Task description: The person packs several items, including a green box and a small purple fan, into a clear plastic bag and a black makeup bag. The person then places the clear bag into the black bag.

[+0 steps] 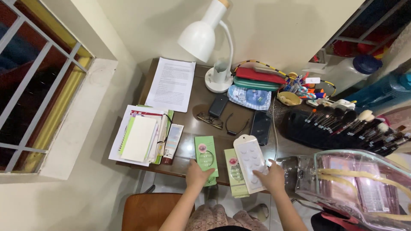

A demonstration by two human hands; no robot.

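Hands sit at the tabletop's (192,128) near edge: left hand (198,175) flat, fingers spread on a green box (205,157); right hand (269,175) presses a white tray (251,160), long axis running away. A second green box (234,171) lies between; glasses (222,123) beyond.
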